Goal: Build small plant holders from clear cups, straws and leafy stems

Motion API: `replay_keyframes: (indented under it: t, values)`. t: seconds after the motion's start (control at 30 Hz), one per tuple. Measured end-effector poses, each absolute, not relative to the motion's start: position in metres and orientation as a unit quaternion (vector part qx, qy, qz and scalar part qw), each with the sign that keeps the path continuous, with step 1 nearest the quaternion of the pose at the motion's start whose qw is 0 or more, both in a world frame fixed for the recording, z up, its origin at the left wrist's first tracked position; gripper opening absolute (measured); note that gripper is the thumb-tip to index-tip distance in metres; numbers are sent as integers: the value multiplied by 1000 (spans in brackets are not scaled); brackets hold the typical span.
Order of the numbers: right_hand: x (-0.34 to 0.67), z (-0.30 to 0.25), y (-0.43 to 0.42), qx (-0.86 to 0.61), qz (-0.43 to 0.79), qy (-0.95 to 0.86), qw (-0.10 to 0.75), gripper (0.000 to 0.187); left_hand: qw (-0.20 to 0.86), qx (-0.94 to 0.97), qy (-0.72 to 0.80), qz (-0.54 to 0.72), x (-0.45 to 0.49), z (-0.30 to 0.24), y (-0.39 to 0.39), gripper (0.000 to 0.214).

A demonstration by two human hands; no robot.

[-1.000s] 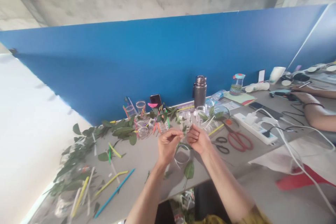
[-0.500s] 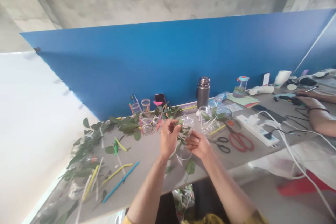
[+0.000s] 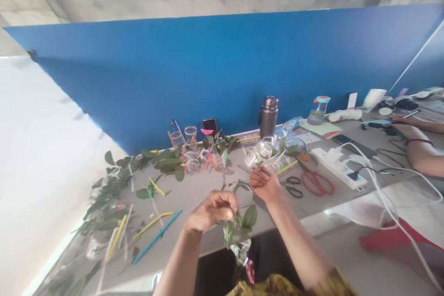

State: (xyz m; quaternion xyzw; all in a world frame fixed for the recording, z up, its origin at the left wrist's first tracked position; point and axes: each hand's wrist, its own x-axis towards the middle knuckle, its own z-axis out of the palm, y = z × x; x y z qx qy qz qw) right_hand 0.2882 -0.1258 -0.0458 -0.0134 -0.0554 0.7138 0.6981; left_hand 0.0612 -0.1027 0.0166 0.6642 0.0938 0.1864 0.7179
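The left hand (image 3: 213,210) pinches a leafy sprig (image 3: 227,234) below its fingertips, nearside of the hoop (image 3: 252,200); the right hand (image 3: 265,186), right of the hoop, is curled, contents unclear.

On the counter (image 3: 199,184) before you, straws (image 3: 157,236) lie left beside leafy stems (image 3: 104,196), a flask (image 3: 268,119) stands behind cups (image 3: 258,152), and scissors (image 3: 308,175) lie right, near a power strip (image 3: 342,171).

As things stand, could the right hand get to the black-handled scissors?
Probably yes: the black-handled scissors lie just beside the right hand, handles uncovered and nothing visibly between; whether that hand already holds something is unclear.
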Motion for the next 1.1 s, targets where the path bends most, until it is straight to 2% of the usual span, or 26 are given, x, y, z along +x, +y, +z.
replay_keyframes:
  t: [0.17, 0.27, 0.37, 0.5, 0.67, 0.77, 0.97, 1.1]
  values:
    - [287, -47, -128, 34, 716, -98, 691, 50, 624, 756, 165, 108, 70, 20, -115, 33]
    - [280, -53, -132, 33, 720, -131, 680, 46, 563, 748, 272, 225, 77, 18, -111, 23]
    - [274, -64, -135, 17, 739, -175, 651, 37, 495, 721, 320, 364, 83, 22, -105, 23]
    - [269, -75, -134, -2, 769, -202, 607, 32, 466, 688, 308, 463, 97, 36, -105, 23]
    - [269, -78, -133, 5, 789, -200, 580, 30, 440, 691, 295, 492, 112, 41, -108, 10]
    - [273, -78, -134, -14, 790, -193, 582, 27, 428, 695, 287, 501, 113, 37, -110, 16]
    - [273, -76, -133, -17, 794, -204, 573, 25, 523, 643, 244, 504, 110, 31, -108, 37]
    - [271, -76, -132, -18, 798, -207, 566, 26, 478, 655, 270, 519, 113, 27, -105, 20]
